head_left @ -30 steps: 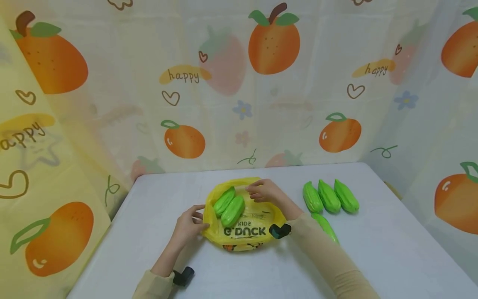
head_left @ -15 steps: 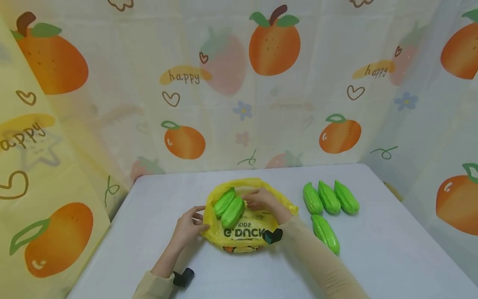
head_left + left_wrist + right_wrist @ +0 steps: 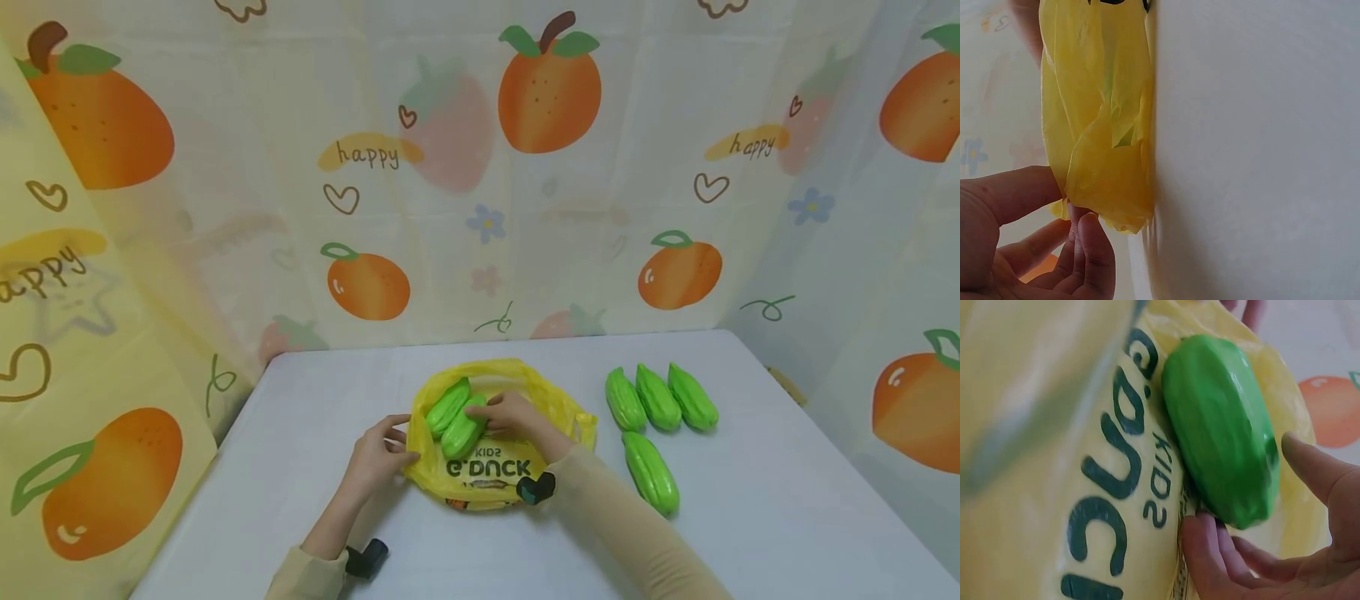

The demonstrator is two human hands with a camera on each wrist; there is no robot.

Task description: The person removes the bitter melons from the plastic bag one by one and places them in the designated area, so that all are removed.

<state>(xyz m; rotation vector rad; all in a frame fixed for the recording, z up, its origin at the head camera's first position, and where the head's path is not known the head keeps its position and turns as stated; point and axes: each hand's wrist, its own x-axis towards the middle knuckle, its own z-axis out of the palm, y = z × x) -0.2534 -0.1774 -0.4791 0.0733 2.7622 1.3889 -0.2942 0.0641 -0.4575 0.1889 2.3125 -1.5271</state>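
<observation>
A yellow plastic bag (image 3: 540,392) printed "e.Duck KIDS" lies on the table with its mouth spread open. Two ribbed green gourds rest inside at its left: one gourd (image 3: 447,407) at the back and a nearer gourd (image 3: 461,433). My left hand (image 3: 377,450) pinches the bag's left edge between thumb and fingers, as the left wrist view also shows. Inside the bag, my right hand (image 3: 510,414) takes the upper end of the nearer gourd. In the right wrist view, the thumb is at one side of that gourd (image 3: 1219,425) and fingertips (image 3: 1197,540) lie under its end.
To the right of the bag, a row of three green gourds (image 3: 655,397) lies near the back of the white table (image 3: 750,500). Another gourd (image 3: 651,472) lies in front of them. A fruit-printed curtain (image 3: 555,275) rises behind the table.
My right hand has come down into the bag and leftward onto the nearer gourd. The left hand has stayed at the bag's left edge.
</observation>
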